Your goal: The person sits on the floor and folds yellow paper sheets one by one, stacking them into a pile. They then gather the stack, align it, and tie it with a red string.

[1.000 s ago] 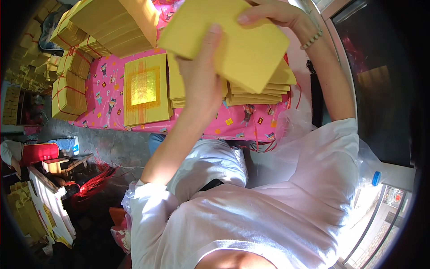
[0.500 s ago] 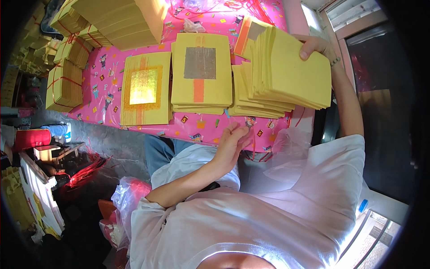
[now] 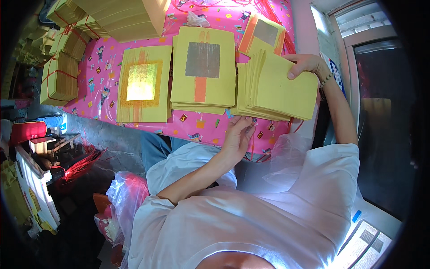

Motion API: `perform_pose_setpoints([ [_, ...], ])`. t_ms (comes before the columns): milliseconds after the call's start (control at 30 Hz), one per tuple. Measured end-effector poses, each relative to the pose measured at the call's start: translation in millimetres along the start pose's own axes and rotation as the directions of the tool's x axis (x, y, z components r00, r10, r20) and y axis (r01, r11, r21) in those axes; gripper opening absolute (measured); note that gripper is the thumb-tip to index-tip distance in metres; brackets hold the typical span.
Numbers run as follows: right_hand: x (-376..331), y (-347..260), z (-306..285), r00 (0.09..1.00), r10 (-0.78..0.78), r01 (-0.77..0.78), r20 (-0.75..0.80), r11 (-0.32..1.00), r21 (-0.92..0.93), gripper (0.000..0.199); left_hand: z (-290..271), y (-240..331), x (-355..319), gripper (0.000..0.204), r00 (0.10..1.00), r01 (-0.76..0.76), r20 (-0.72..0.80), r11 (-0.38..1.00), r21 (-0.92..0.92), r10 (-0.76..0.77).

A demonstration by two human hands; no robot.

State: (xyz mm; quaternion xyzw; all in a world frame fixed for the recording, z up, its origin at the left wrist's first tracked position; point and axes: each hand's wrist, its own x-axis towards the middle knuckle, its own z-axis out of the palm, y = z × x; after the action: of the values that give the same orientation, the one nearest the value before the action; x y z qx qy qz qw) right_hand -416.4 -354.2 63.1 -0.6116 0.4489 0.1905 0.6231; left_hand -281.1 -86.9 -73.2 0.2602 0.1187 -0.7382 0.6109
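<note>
My right hand (image 3: 308, 67) grips the far right edge of a thick stack of yellow paper sheets (image 3: 286, 87), thumb on top. The stack leans over a fanned pile of the same paper (image 3: 244, 89) at the table's right. My left hand (image 3: 239, 134) is below that pile's near edge, palm turned up and fingers loosely apart, fingertips close to the paper; contact is unclear. Left of it lies a yellow pile with a silver square and orange stripe (image 3: 226, 92). Farther left is a yellow sheet with a shiny gold square (image 3: 141, 85).
A pink patterned tablecloth (image 3: 101, 67) covers the table. Tall yellow paper stacks (image 3: 121, 18) and red-tied bundles (image 3: 60, 83) stand at the far left. A silver-square sheet (image 3: 265, 33) lies behind the right pile. Red strings (image 3: 286, 40) and crumpled tissue (image 3: 197, 20) are farther back.
The raised stack in my right hand has come down and slightly left onto the pile, uncovering more of the silver-square sheet behind. My left hand has moved slightly up toward the pile's near edge.
</note>
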Motion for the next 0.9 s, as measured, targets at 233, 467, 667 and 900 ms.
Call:
perform_pose_setpoints([
  [233, 11, 22, -26, 0.997, -0.046, 0.048, -0.059, 0.998, 0.04, 0.078, -5, -13, 17, 0.02, 0.997, -0.077, 0.011, 0.995, 0.056, 0.077],
  [467, 6, 21, -26, 0.988, -0.102, 0.137, -0.117, 0.926, 0.351, 0.065, 6, -6, 33, 0.024, 0.992, -0.121, 0.034, 0.985, 0.123, 0.118],
  [667, 10, 53, -51, 0.97, -0.108, 0.199, -0.216, 0.864, 0.462, 0.053, 24, 5, 35, 0.029, 0.997, -0.067, 0.054, 0.986, 0.153, 0.059],
  [900, -8, 43, -39, 0.936, -0.149, 0.301, -0.319, 0.81, 0.503, 0.041, 49, 11, 16, 0.043, 0.99, -0.111, 0.106, 0.979, 0.173, 0.094],
])
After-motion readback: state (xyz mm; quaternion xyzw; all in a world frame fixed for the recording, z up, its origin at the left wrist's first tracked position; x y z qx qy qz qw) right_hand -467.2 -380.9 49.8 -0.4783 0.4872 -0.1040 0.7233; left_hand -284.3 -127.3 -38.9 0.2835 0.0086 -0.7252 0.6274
